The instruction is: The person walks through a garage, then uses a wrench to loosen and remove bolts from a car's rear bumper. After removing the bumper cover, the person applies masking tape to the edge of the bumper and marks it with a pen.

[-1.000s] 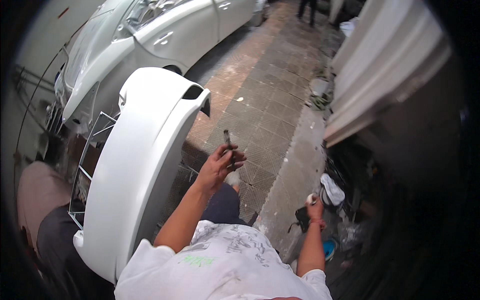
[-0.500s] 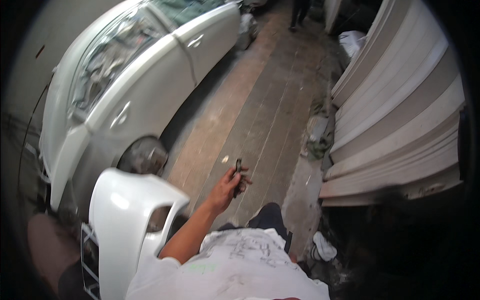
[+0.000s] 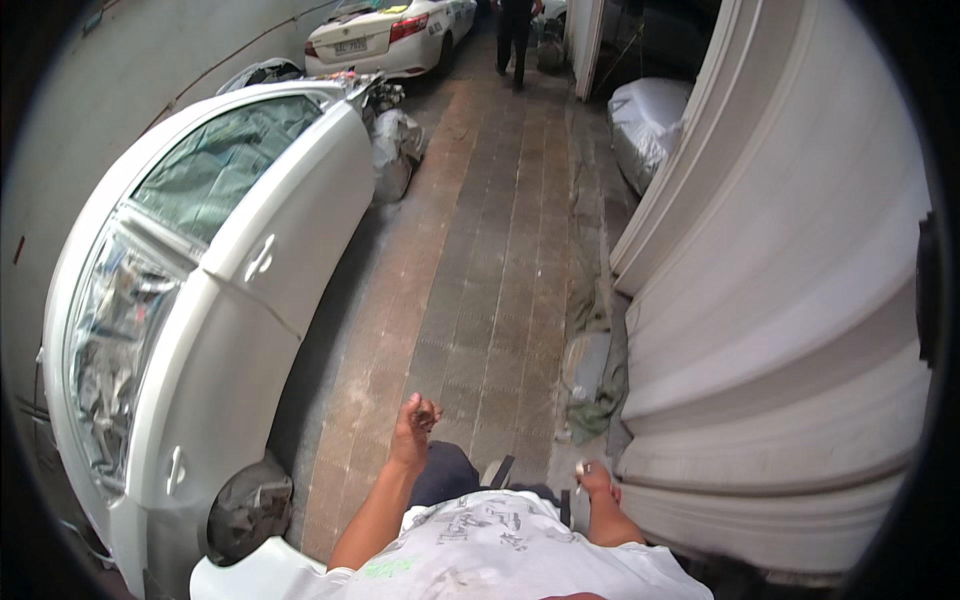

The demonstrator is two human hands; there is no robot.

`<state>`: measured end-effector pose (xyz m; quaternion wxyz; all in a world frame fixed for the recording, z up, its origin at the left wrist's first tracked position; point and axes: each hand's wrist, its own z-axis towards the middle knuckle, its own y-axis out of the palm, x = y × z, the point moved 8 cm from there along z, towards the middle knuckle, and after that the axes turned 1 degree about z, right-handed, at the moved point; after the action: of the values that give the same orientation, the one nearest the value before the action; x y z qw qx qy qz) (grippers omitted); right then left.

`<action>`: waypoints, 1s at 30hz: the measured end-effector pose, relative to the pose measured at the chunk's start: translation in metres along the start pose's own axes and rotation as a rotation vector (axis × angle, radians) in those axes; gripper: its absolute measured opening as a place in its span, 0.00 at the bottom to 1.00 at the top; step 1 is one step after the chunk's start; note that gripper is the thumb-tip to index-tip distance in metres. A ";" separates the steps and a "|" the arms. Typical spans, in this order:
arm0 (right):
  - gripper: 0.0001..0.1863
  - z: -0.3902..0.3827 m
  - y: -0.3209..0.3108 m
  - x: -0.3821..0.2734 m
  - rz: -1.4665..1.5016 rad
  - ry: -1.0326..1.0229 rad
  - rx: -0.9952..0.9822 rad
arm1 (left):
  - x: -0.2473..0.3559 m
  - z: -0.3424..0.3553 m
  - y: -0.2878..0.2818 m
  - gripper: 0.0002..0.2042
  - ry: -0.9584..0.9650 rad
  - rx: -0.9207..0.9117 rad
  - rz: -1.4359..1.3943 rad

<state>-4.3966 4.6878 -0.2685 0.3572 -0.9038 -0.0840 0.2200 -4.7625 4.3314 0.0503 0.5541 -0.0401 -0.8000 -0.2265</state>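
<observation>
My left hand (image 3: 413,432) is held out in front of my shirt, with its thumb up and its fingers curled in. Whatever lies inside those fingers, if anything, is hidden. Lower and to the right, my right hand (image 3: 597,480) is closed, and a small whitish thing (image 3: 584,468) shows at its fingers, too small to name. Neither hand touches the white car (image 3: 320,190) on the left, whose windows are covered with paper or plastic. A white bumper-like body panel (image 3: 262,575) shows at the bottom edge, left of my left arm.
A tiled walkway (image 3: 480,260) runs ahead between the car and a pale corrugated wall or shutter (image 3: 760,300). Cloth and debris (image 3: 597,400) lie along its right edge. Further off are a grey bag (image 3: 395,155), another white car (image 3: 385,40) and a person (image 3: 515,40) in dark trousers.
The view has swung up and forward along the walkway; the white panel has mostly left it. My left hand has dropped, and its dark object no longer shows. My right hand has come into view.
</observation>
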 end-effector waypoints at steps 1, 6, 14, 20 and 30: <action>0.26 0.045 -0.048 -0.059 0.175 -0.068 0.099 | 0.009 0.036 0.007 0.25 -0.020 0.028 -0.025; 0.29 0.220 -0.242 -0.346 0.228 -0.505 0.402 | 0.026 0.226 0.028 0.27 -0.071 0.119 -0.123; 0.34 0.439 -0.236 -0.413 0.223 -0.104 0.143 | 0.099 0.543 0.087 0.29 -0.102 -0.005 -0.159; 0.27 0.471 -0.221 -0.365 -0.198 0.115 -0.146 | 0.195 0.778 0.186 0.25 -0.065 -0.313 0.273; 0.24 0.771 -0.343 -0.458 -0.120 0.339 -0.206 | 0.178 1.180 0.329 0.23 -0.201 -0.178 0.134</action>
<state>-5.1547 5.2657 -0.3792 0.2843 -0.9531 -0.0983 0.0333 -5.7523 5.0724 -0.0181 0.4794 -0.1647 -0.8238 -0.2537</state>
